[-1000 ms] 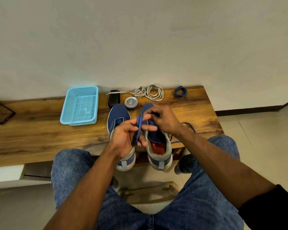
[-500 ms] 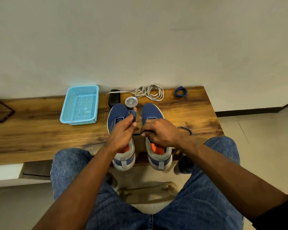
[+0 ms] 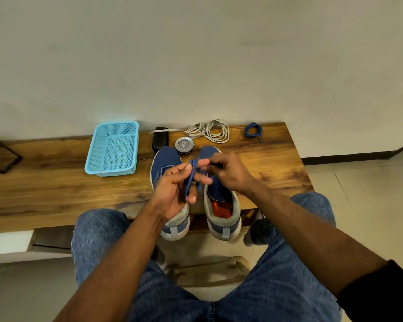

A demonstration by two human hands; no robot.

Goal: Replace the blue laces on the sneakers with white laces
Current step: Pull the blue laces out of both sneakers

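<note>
A flat, woven blue lace is gathered into loops and pinched between the curled fingers of the left hand and the right hand, above two blue knit sneakers with grey padded collars, which are set side by side on the grained wooden bench. Behind them, limp white laces are coiled beside a round metal tin, a small bundled blue lace and a perforated light-blue plastic basket.

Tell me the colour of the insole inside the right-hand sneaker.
Orange-red insole, seen in the head view.
</note>
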